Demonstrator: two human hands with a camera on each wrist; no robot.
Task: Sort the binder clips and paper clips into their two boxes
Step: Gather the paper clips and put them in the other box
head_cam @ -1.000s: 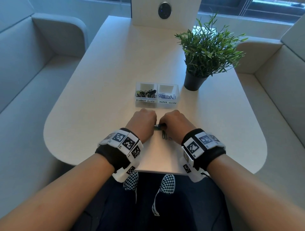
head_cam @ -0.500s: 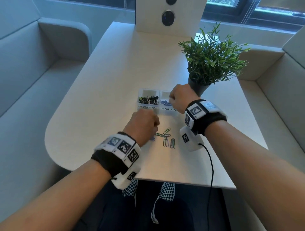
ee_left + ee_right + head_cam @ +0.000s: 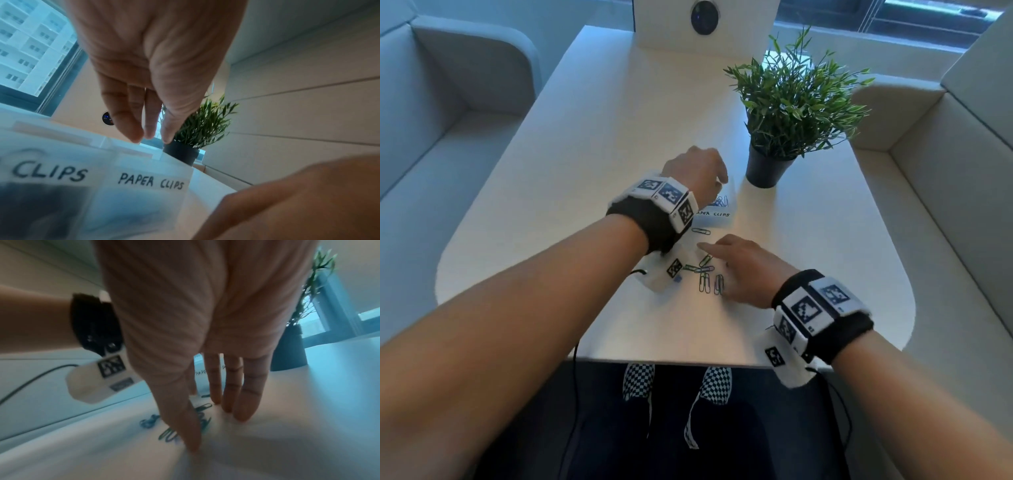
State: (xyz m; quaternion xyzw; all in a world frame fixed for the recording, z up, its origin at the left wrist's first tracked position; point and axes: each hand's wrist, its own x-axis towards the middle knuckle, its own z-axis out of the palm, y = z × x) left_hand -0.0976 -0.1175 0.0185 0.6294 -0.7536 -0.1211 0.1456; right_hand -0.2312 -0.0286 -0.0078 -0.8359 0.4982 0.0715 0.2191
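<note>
A white worktop (image 3: 592, 144) with rounded corners carries a potted plant (image 3: 791, 99) in a dark pot (image 3: 765, 169) towards its far right. A white panel with a round dark disc (image 3: 703, 15) stands at the far end. Pale upholstered benches (image 3: 431, 113) flank both sides.

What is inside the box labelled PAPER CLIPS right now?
In the head view, blue paper clips lie in the paper clips box. The left hand hovers over the boxes and covers its left part, so the count is hidden.
</note>
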